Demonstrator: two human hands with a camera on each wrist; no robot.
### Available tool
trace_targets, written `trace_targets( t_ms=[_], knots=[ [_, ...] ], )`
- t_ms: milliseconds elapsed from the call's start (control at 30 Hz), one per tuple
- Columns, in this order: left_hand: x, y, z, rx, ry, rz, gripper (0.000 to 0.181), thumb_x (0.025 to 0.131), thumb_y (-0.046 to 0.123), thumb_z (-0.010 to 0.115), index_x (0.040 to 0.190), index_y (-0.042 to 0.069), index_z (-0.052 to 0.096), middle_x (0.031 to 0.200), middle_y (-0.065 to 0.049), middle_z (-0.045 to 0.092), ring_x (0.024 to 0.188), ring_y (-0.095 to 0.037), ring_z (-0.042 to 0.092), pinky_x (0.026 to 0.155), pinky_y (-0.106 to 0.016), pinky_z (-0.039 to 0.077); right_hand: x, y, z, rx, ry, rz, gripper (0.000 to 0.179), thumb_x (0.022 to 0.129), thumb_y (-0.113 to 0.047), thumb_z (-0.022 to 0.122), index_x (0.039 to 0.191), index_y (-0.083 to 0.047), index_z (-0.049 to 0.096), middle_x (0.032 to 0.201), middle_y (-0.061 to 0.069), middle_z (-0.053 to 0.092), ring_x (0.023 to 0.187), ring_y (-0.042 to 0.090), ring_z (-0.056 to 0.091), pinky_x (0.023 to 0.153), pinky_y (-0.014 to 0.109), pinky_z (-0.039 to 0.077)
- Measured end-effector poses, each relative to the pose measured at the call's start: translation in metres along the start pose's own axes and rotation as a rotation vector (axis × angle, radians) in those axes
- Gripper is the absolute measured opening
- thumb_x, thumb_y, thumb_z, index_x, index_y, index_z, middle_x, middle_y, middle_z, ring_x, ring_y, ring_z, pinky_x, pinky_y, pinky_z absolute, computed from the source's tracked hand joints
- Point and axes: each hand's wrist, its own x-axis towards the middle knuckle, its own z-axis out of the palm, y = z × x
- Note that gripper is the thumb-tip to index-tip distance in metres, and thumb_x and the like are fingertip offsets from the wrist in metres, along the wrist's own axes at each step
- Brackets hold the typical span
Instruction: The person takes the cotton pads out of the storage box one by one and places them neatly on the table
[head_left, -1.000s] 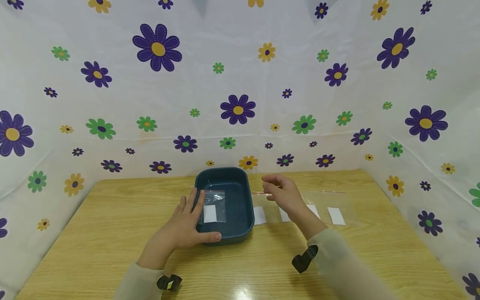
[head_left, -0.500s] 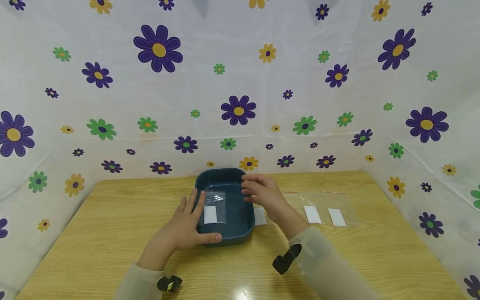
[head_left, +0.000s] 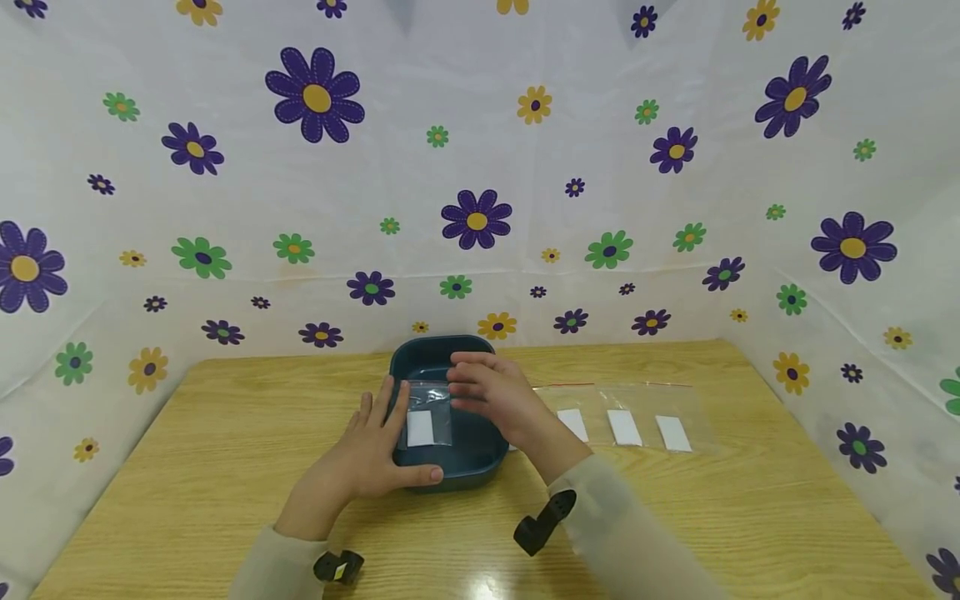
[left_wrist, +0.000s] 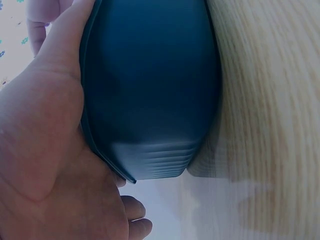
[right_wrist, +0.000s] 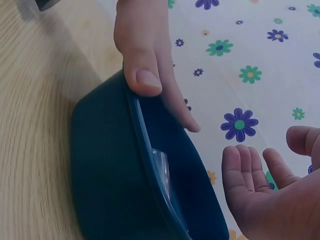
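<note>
A dark blue plastic bin (head_left: 476,454) stands on the table with a small clear zip bag (head_left: 441,427) inside, a white square piece (head_left: 420,429) in it. My left hand (head_left: 367,454) rests across the bin's left side, fingers spread and straight, thumb over the front rim. In the left wrist view, its palm lies along the rim of the bin (left_wrist: 150,80). My right hand (head_left: 510,400) hovers above the bin's right side, fingers loosely extended, nothing in it. The right wrist view shows this right hand (right_wrist: 280,205) apart from the bin (right_wrist: 105,165).
To the bin's right lie several clear zip bags with red seals, holding white pieces (head_left: 624,428). The nearest bag is mostly hidden by my right hand. A flower-print cloth (head_left: 600,167) hangs behind the wooden table (head_left: 225,467).
My right hand has moved left from over the zip bags on the table to over the bin's right side. My left hand, the bin and the bag inside have stayed put.
</note>
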Motion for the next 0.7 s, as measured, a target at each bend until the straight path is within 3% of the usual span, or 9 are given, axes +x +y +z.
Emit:
trace_targets(
  t_ms=[333,700],
  knots=[
    [0.001,-0.002,0.003,-0.002,-0.002,0.008,0.132,0.071,0.084,0.062,0.161,0.006,0.005,0.166,-0.022,-0.007,0.145,-0.06,-0.002,0.113,-0.072,0.015,0.004,0.011,0.015,0.042,-0.036,0.064,0.034,0.102,-0.019,0.056,0.134,-0.006,0.06,0.118,0.013,0.067,0.101,0.018,0.066,0.092,0.036,0.056],
    [0.0,-0.002,0.002,0.002,0.007,0.007,0.133,0.07,0.085,0.062,0.161,0.007,0.004,0.166,-0.022,-0.007,0.145,-0.058,-0.002,0.113,-0.071,0.015,0.011,0.027,0.026,0.068,0.014,0.1,0.036,0.102,-0.021,0.056,0.135,-0.007,0.057,0.118,0.011,0.065,0.106,0.022,0.063,0.094,0.037,0.054]
  ],
)
